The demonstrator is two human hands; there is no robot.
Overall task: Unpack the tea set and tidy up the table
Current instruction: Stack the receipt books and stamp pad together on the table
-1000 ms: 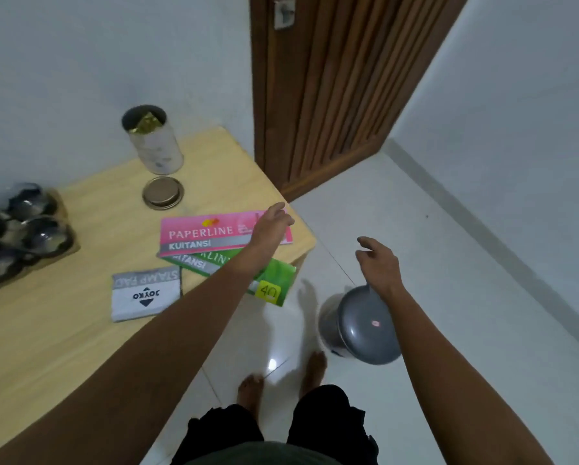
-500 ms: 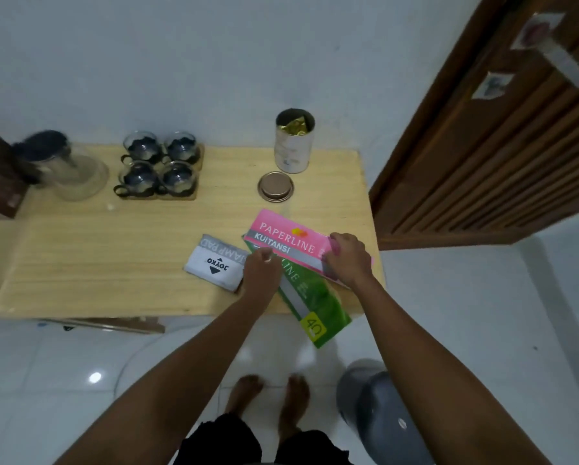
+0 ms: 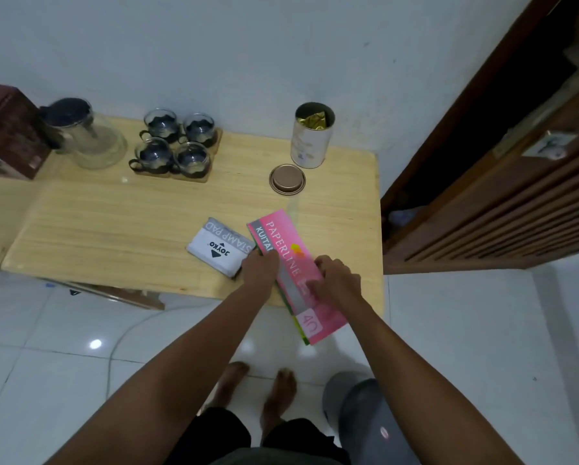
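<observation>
Looking down from the head view, your left hand [image 3: 259, 266] and right hand [image 3: 336, 283] both grip the pink receipt book [image 3: 291, 263] at lower centre, overhanging the worktop [image 3: 113, 226] edge. The four glass cups [image 3: 175, 144] and glass teapot [image 3: 87, 135] stand upper left.
</observation>
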